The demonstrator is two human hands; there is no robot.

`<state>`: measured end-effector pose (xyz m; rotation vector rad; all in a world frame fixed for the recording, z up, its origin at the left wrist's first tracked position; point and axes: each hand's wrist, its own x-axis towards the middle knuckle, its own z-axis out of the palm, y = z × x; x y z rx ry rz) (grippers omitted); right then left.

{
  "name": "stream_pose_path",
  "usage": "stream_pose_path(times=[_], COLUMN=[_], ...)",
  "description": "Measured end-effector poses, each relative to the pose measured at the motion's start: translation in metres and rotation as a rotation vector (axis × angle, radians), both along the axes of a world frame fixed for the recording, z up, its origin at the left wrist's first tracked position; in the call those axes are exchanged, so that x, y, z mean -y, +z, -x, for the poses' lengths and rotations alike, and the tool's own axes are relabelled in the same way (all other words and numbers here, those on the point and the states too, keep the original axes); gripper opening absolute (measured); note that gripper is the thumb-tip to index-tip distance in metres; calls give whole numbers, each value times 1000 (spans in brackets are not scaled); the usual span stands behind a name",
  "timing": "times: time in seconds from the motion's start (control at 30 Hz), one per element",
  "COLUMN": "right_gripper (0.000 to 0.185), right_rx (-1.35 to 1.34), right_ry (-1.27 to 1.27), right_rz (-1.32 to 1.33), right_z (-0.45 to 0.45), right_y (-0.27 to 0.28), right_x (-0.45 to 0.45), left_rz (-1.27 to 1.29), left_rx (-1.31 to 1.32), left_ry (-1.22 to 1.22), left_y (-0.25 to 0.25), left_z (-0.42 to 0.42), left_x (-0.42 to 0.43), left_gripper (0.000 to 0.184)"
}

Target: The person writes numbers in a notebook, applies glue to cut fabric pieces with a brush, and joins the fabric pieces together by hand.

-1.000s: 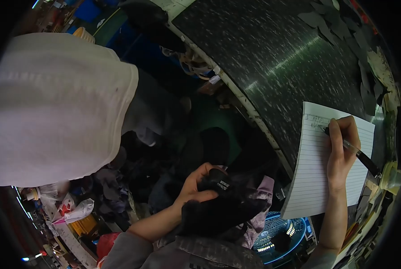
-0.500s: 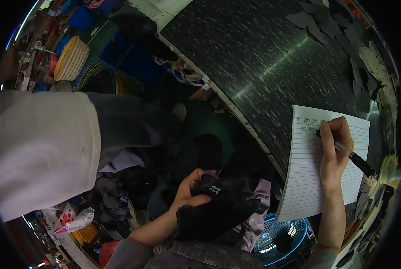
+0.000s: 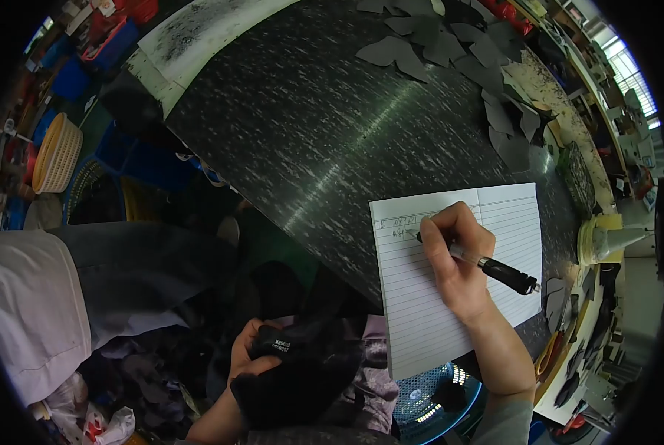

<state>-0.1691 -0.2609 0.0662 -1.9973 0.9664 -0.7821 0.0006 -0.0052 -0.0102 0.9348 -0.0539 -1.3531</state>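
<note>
The speckled black worktable (image 3: 273,126) carries a pale light streak (image 3: 358,139) across its top. Green floor (image 3: 269,243) lies below it; a bright window (image 3: 630,74) stands beyond.

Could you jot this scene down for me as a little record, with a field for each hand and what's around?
Right hand: the right hand holds a pen, tip at the handwriting near the page's top
Left hand: the left hand grips a black bundle with white lettering; what it is, I cannot tell
Paper: lined notebook, open, at the table's near edge
Surface: dark, speckled table
On its far side: grey cut pieces
Below: blue basket
Nearby: another person's pale top
</note>
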Motion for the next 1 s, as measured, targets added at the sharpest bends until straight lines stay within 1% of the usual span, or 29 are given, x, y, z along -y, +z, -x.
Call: stream_pose_path(times=[0.1,0.2,0.27,0.37,0.43,0.47,0.5,0.53,0.57,0.6,0.67,0.9,1.0], right_gripper=[16,16,16,16,16,16,16,16,16,16,17,18,19], right_rx=[-46,-2,-9,55,8,-35,-26,-11,16,39,43,-7,57], right_ry=[71,34,27,-13,-14,-8,-19,-22,-36,-36,-43,-52,-23], right_rz=[43,35,37,26,22,9,28,37,-19,-21,-20,1,-39], right_z=[1,-1,-1,2,3,1,1,2,1,1,-1,4,10], right_y=[1,0,0,-4,0,2,1,-1,-2,-5,-6,-7,-9], right_x=[-1,-1,0,0,0,-2,-1,0,-1,0,-2,0,3], left_rz=[-27,-29,9,2,-6,-23,-54,-109,-166,-190,-66,-101,-89], left_rx=[-31,-21,-46,-7,-23,-35,-34,-5,30,49,53,74,7], left_ry=[54,29,60,50,13,-16,5,-34,-75,-53,-107,-94,-106], left_y=[3,7,8,-2,4,7,10,14,16,11,-4,3,1], left_z=[2,0,1,0,0,-1,0,0,-2,-4,-6,-3,-6], left_x=[-1,2,2,-2,3,3,5,8,5,2,-6,-3,-6], left_gripper=[38,37,36,36,35,34,34,34,34,34,34,36,40])
